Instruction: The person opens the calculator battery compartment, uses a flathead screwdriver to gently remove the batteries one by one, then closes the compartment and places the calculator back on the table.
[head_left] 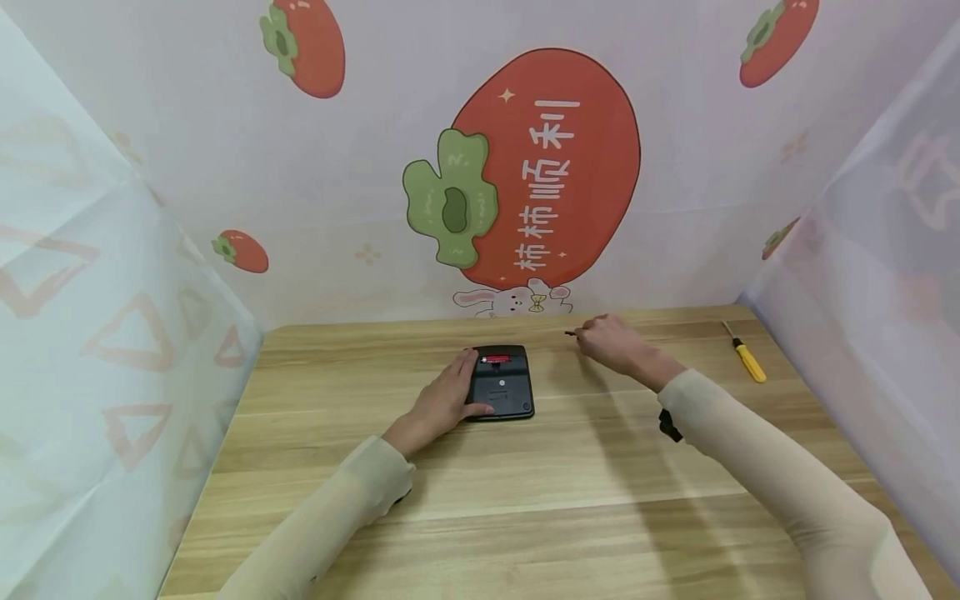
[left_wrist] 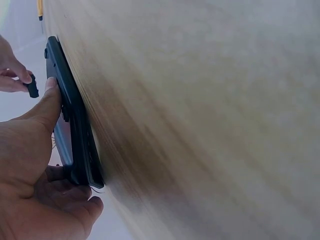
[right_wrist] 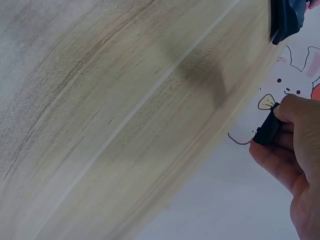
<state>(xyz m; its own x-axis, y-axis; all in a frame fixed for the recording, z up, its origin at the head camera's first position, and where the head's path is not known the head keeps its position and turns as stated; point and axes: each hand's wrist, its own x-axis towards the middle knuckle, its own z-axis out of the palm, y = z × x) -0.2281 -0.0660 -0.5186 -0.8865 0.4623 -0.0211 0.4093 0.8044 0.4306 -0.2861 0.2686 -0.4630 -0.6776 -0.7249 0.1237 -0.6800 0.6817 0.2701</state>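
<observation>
A black calculator lies face down on the table, its battery slot uncovered with a red battery inside. My left hand holds the calculator by its left side. In the left wrist view the thumb lies on its back, with the other fingers bent at the far edge. To the right of it, my right hand is raised over the back of the table. Between thumb and fingertips it pinches a small black battery cover, apart from the calculator.
A screwdriver with a yellow and black handle lies at the table's back right. A printed fabric wall rises behind the wooden table, and white sheets hang on both sides.
</observation>
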